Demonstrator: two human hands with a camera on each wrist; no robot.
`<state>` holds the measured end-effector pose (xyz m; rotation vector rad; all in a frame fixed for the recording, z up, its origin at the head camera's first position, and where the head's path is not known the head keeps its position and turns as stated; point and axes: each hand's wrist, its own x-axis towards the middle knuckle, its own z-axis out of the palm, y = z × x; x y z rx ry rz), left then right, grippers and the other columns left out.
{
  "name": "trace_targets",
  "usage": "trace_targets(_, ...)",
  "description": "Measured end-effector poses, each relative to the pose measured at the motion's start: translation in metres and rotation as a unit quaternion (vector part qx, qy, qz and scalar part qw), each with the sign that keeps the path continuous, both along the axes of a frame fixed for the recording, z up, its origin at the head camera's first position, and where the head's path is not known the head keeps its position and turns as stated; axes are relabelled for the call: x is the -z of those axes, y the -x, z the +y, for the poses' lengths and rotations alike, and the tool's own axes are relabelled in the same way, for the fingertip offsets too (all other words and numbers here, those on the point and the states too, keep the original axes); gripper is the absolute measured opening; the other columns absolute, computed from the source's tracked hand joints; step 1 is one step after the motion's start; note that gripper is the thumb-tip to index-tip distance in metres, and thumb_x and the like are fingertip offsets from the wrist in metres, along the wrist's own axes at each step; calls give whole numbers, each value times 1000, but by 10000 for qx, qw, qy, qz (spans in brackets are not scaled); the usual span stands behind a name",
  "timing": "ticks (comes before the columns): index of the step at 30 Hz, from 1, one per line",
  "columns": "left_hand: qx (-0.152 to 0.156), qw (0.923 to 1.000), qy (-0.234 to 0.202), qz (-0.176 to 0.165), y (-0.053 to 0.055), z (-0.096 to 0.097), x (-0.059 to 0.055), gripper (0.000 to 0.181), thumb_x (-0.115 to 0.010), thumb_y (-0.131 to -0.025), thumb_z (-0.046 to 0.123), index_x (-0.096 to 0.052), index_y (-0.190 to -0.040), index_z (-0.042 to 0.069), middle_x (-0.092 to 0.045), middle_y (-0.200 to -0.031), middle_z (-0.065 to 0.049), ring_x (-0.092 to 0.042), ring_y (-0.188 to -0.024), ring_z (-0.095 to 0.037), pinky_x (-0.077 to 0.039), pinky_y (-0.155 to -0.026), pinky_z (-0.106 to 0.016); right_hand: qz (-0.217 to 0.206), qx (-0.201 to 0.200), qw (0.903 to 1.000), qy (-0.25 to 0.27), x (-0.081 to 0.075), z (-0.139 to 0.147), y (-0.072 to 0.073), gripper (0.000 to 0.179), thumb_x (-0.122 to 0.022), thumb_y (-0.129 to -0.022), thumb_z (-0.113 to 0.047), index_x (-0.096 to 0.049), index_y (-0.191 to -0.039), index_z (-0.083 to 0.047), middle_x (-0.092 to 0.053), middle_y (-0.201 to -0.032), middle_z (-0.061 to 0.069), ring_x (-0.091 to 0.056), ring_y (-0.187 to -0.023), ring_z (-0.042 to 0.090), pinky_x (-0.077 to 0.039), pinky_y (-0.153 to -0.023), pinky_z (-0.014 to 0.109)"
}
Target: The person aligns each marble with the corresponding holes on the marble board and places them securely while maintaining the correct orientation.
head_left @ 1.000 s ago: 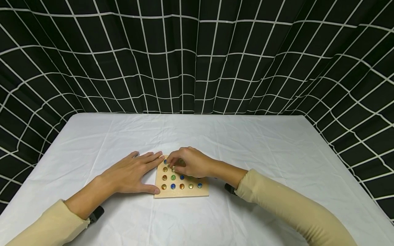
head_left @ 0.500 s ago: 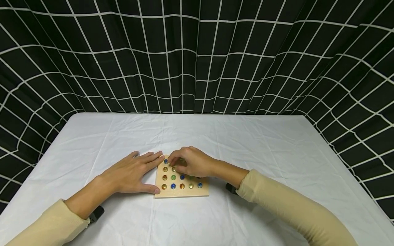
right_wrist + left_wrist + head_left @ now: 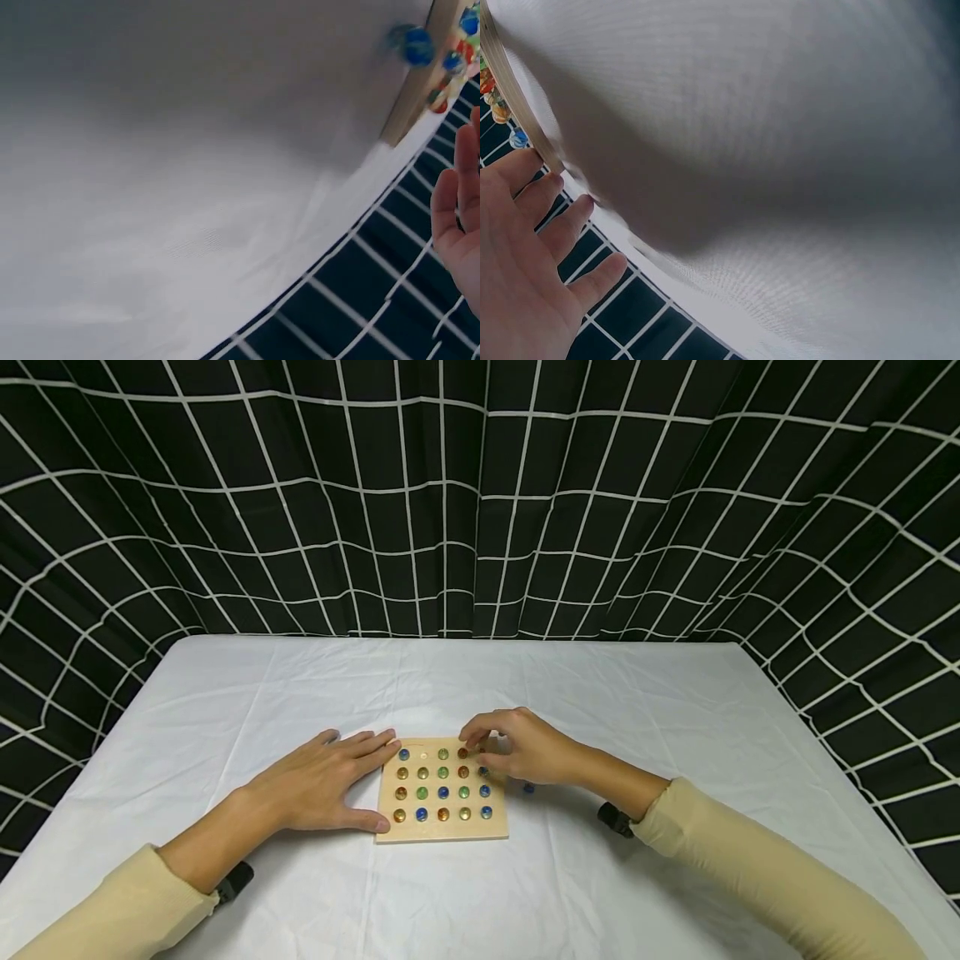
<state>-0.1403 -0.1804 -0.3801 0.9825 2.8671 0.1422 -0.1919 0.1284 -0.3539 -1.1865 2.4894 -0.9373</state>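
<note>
A square light wooden board (image 3: 442,836) lies on the white cloth, set with rows of glass marbles in blue, green, amber and red. In its back row, one bare hollow (image 3: 423,756) sits between a blue marble (image 3: 404,754) and a green marble (image 3: 443,753). My left hand (image 3: 322,781) rests flat at the board's left side, fingertips and thumb on its edge. Over the back right corner hovers my right hand (image 3: 528,747), fingers loosely bent, a gap between thumb and forefinger and no marble visible there. It hides part of that corner.
A loose blue marble (image 3: 528,787) lies on the cloth just right of the board; the right wrist view shows this blue marble (image 3: 417,46) close to the board's side. Behind the table (image 3: 637,693) hangs a black curtain (image 3: 555,527) with white grid lines.
My right hand has moved right from the second row's amber marble to the back right corner, uncovering more marbles and the bare hollow. The left hand stays in place.
</note>
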Motion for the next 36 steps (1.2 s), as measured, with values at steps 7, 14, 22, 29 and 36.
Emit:
trace_targets(7, -13, 10000, -12, -22, 0, 1, 0, 108, -42, -77, 89, -35, -156, 16, -33, -160, -4, -36, -144, -29, -31, -110, -64, 30, 193, 9998, -86, 5, 29, -6, 23, -74, -88, -6, -71, -111, -10, -73, -103, -4, -66, -99, 15, -51, -90, 43)
trace_targets(14, -55, 10000, 24, -67, 0, 1, 0, 108, -42, -77, 90, -34, -156, 17, -32, -161, -4, -35, -145, -29, -30, -111, -64, -144, 284, 9993, -187, 8, 46, -14, 25, -73, -88, -5, -71, -112, -12, -72, -104, -5, -65, -99, 13, -52, -90, 41)
trace_targets(22, -57, 10000, 30, -67, 1, 1, 0, 108, -41, -77, 90, -34, -157, 18, -32, -161, -3, -34, -145, -28, -30, -111, -63, -363, 223, 9988, -239, 13, 60, -17, 24, -69, -90, 0, -70, -112, -11, -71, -103, -4, -65, -98, 13, -53, -89, 37)
trace_targets(29, -35, 10000, 56, -44, 0, 1, -1, 108, -41, -77, 90, -34, -157, 17, -32, -161, -3, -35, -145, -28, -30, -111, -64, -519, 118, 9982, -270, 15, 67, -20, 26, -66, -91, 2, -70, -113, -10, -71, -105, -5, -65, -101, 13, -53, -90, 37)
trace_targets(36, -25, 10000, 46, -18, 0, 1, 0, 109, -41, -77, 90, -35, -156, 16, -32, -161, -4, -35, -145, -29, -30, -110, -64, -628, 146, 9975, -288, 18, 69, -23, 28, -67, -90, 4, -70, -114, -10, -71, -108, -6, -65, -103, 10, -54, -91, 33)
